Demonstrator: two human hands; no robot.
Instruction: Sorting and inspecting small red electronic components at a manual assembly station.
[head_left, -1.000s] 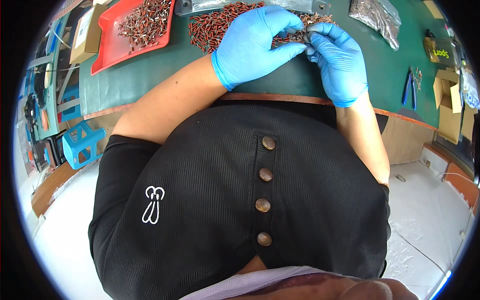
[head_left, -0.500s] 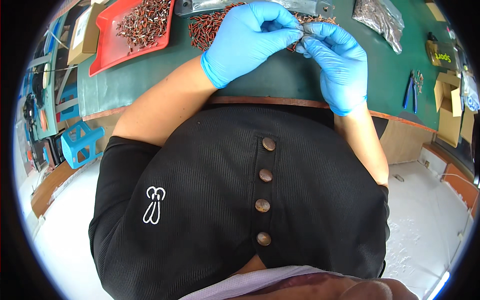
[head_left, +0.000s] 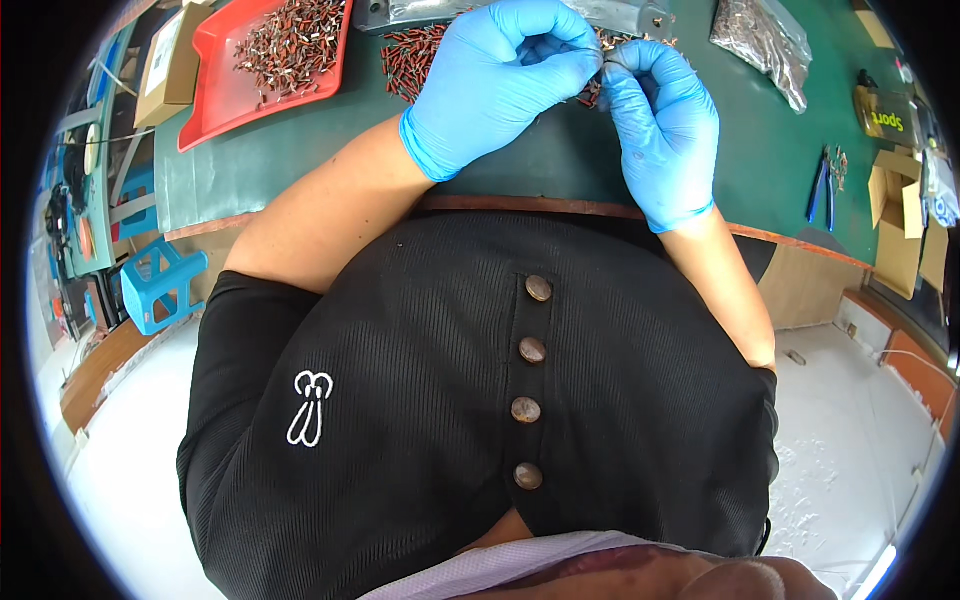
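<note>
Head view, looking down on a seated person at a green worktop point(head_left: 300, 165). Left hand point(head_left: 505, 80) and right hand point(head_left: 655, 105), both in blue gloves, meet fingertip to fingertip just above the worktop, pinched together on a small metal part point(head_left: 603, 60); the part is too small to identify, and the two-handed pinch probably serves to steady it. Directly beyond the hands lies a heap of small red-brown components point(head_left: 415, 60), within easy reach. Farther out to the left of the left hand sits a red tray point(head_left: 215, 95) holding more such pieces. Out to the right of the right hand lie a clear bag point(head_left: 760, 35) and, well apart, blue-handled pliers point(head_left: 822, 185).
</note>
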